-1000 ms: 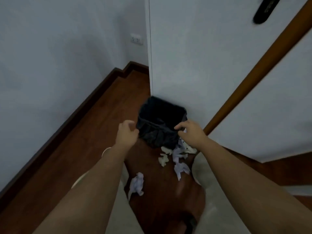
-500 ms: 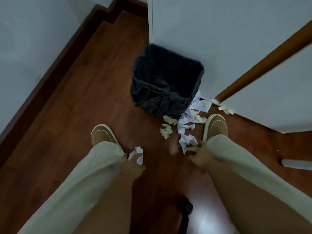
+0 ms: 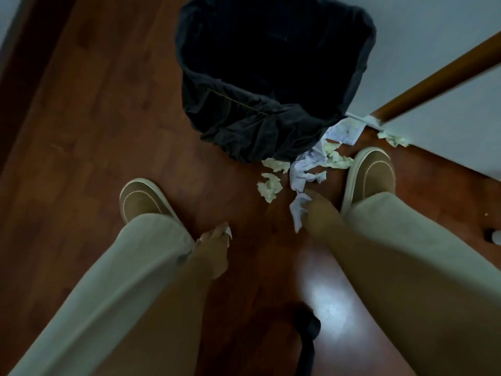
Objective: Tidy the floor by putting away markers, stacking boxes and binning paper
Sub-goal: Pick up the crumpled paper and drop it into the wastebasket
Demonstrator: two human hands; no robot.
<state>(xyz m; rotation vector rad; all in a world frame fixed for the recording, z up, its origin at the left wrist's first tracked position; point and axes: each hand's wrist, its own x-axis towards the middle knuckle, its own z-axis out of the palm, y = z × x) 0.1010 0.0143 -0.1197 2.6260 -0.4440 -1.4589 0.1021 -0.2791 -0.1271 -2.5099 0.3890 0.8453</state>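
Note:
A bin lined with a black bag stands on the wooden floor against a white door. Crumpled white and pale green paper lies scattered at its front right corner. My left hand hangs low between my knees, closed around a small white paper scrap that peeks from the fingers. My right hand is down at the floor, fingers pinched on a long crumpled white paper at the near end of the pile.
My two tan shoes stand either side of the paper, the right one touching the pile. More paper scraps lie by the door edge. A dark baseboard runs along the left. A white tube-like object lies at far right.
I have bent from the bin rim to the floor. The left hand has closed on its paper scrap and lifted it. The right hand now grips the white paper.

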